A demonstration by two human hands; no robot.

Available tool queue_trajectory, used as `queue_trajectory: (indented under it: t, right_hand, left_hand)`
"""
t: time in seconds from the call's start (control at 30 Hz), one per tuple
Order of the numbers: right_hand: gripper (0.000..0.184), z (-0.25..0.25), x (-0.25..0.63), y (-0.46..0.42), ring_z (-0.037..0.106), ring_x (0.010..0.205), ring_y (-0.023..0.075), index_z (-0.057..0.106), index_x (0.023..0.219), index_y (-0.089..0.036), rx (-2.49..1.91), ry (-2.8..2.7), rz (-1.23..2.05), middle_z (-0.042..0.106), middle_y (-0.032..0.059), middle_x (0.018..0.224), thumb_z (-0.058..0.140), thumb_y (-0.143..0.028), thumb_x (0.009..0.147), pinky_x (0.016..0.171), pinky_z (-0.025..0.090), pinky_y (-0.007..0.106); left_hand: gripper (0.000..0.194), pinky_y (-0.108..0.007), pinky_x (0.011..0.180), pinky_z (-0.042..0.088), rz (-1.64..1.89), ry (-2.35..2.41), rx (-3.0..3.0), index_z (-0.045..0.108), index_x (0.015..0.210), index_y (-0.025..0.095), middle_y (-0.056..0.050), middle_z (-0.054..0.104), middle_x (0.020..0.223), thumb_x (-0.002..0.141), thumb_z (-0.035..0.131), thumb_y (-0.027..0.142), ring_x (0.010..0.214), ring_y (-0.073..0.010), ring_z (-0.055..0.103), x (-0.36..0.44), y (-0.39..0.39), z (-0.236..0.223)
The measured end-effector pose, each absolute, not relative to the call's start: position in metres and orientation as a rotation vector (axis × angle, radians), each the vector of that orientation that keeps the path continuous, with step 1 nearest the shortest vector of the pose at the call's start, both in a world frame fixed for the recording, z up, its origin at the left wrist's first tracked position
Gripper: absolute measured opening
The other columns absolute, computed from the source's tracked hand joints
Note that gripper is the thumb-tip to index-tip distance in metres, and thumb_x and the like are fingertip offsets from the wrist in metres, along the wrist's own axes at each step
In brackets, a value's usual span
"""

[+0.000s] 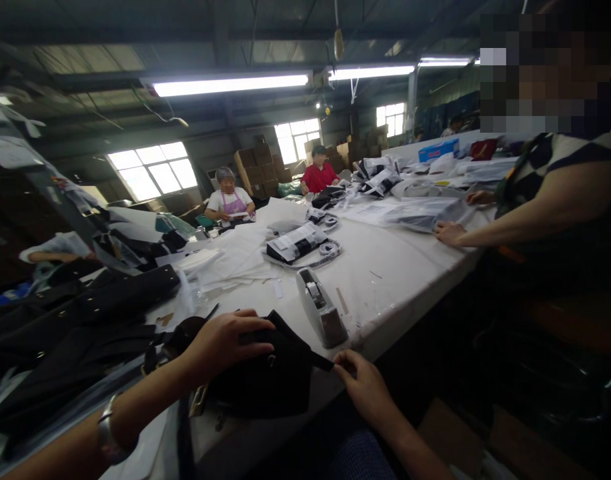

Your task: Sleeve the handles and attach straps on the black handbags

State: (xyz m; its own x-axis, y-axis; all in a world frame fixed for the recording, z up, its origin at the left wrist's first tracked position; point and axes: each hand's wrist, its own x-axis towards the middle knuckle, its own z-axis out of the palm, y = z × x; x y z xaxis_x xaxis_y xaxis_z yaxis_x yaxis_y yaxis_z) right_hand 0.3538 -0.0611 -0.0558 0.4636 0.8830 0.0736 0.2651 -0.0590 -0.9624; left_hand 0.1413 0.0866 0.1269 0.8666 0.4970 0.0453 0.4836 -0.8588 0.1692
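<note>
Here's the black bag (278, 383), dark and smooth-faced with a small metal fitting on its front and a gold-toned piece of hardware by its left side, lying at the near edge of the white worktop (370, 267), just in front of the grey tape dispenser (321, 308). The left hand (235, 340) is spread over the top of it, fingers slightly curled against the dark material, and over on the other side the right hand (363, 383) has its fingers pinched on the tip of a narrow black strap (323, 361) that juts out from the bag.
</note>
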Motion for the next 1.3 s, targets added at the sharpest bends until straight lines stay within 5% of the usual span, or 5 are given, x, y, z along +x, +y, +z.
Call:
queue_trajectory:
  t: [0.2,0.43,0.7,1.3]
  right_hand:
    - [0.024,-0.005,0.325,-0.051,0.057,0.112,0.0207,0.064,0.112,-0.026,-1.342,-1.203,0.334,0.065,0.0046,0.115,0.05,-0.025,0.094,0.1,0.041,0.033]
    - [0.009,0.021,0.304,-0.02,0.062,0.085,0.0184,0.065,0.089,-0.021,-1.294,-1.155,0.548,0.066,0.0013,0.088,0.068,-0.027,0.082,0.076,0.047,0.029]
    - [0.013,0.014,0.312,-0.009,0.063,0.08,0.0171,0.067,0.085,-0.02,-1.114,-1.086,0.878,0.068,-0.0004,0.082,0.068,-0.032,0.08,0.075,0.046,0.027]
    - [0.02,0.007,0.304,-0.011,0.065,0.078,0.0177,0.069,0.089,-0.019,-1.053,-0.922,0.98,0.071,0.0012,0.083,0.067,-0.036,0.08,0.07,0.049,0.026]
  left_hand:
    - [0.034,-0.027,0.077,0.047,0.139,0.797,2.848,0.071,0.109,0.029,-0.002,0.07,0.097,0.084,0.064,0.049,0.084,-0.02,0.068,0.142,0.084,0.127]
    - [0.044,-0.034,0.087,0.046,0.193,1.022,2.703,0.064,0.112,0.023,-0.007,0.071,0.105,0.082,0.061,0.055,0.097,-0.0263,0.065,0.154,0.066,0.14]
    - [0.053,-0.023,0.05,0.037,-0.203,1.272,2.192,0.071,0.093,0.017,0.002,0.061,0.059,0.069,0.065,0.064,0.058,-0.0179,0.058,0.17,0.086,0.145]
    - [0.05,-0.022,0.056,0.044,-0.213,1.298,2.059,0.069,0.095,0.016,0.002,0.062,0.068,0.066,0.072,0.058,0.063,-0.0157,0.059,0.177,0.085,0.148]
